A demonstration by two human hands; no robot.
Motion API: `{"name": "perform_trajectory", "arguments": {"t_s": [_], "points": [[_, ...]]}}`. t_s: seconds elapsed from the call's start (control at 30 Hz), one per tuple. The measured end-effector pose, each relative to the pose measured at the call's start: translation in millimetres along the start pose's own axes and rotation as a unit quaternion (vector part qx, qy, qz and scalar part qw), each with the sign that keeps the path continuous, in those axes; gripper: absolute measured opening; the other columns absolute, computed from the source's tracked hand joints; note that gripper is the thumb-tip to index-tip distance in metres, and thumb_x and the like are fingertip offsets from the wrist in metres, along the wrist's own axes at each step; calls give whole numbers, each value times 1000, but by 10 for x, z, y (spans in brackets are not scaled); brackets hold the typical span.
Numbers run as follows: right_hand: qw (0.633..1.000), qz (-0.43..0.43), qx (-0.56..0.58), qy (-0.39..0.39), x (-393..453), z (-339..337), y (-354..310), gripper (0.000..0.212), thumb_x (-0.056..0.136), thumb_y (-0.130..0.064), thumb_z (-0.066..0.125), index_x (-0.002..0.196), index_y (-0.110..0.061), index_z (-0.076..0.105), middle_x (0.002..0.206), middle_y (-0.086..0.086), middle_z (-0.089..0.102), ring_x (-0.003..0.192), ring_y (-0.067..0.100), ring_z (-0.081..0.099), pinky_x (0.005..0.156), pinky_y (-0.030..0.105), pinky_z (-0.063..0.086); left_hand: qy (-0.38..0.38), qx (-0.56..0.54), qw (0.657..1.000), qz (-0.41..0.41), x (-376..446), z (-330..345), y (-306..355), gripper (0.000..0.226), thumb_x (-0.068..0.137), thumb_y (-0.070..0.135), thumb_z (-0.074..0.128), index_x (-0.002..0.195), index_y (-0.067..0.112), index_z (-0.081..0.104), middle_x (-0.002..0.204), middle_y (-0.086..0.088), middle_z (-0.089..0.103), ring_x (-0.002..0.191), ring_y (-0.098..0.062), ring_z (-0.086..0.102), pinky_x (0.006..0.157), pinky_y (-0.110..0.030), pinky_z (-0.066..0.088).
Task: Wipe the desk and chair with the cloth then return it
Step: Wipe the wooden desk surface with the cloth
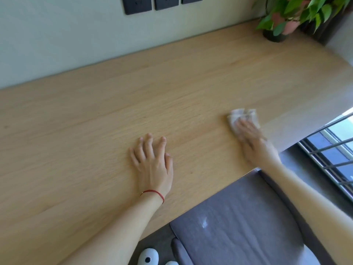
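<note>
A light wooden desk point(95, 121) fills most of the view. My right hand point(256, 142) lies flat on a small crumpled white cloth point(238, 115) near the desk's right front edge, pressing it onto the wood; the hand looks blurred. My left hand point(152, 161) rests palm down on the desk's middle with fingers spread, holding nothing; a red string sits on its wrist. Below the desk edge at the lower right stands a grey cushioned chair point(238, 226) with a pale smear on its seat.
A potted green plant point(280, 22) stands at the desk's far right corner. Dark wall sockets point(150, 3) sit on the wall behind the desk. A window with metal bars point(332, 155) is at the right. White slippers point(148, 258) show on the floor.
</note>
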State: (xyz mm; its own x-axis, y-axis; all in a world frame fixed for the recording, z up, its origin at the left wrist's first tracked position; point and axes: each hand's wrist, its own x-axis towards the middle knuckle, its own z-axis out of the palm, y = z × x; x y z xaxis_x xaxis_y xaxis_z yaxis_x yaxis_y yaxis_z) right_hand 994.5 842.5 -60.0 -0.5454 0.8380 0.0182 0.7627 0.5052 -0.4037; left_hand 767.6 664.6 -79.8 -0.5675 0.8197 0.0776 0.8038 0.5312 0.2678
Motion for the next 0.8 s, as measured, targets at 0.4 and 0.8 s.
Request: {"name": "perform_trajectory", "arguments": {"t_s": [0.4, 0.8], "points": [[981, -185, -14, -48, 223, 867, -1823, 45, 100, -24, 39, 145, -24, 34, 155, -5, 31, 148, 21, 14, 123, 41, 12, 130, -229, 963, -52, 70, -529, -481, 20, 65, 18, 82, 64, 13, 63, 96, -2, 70, 93, -27, 56, 81, -27, 37], [998, -49, -49, -2, 1048, 875, -1821, 51, 98, -27, 39, 147, -24, 27, 159, -1, 22, 148, 25, 9, 122, 44, 12, 64, -248, 963, -79, -204, -353, -876, 35, 87, 21, 50, 118, 15, 63, 138, -9, 46, 133, -26, 32, 110, -38, 21]]}}
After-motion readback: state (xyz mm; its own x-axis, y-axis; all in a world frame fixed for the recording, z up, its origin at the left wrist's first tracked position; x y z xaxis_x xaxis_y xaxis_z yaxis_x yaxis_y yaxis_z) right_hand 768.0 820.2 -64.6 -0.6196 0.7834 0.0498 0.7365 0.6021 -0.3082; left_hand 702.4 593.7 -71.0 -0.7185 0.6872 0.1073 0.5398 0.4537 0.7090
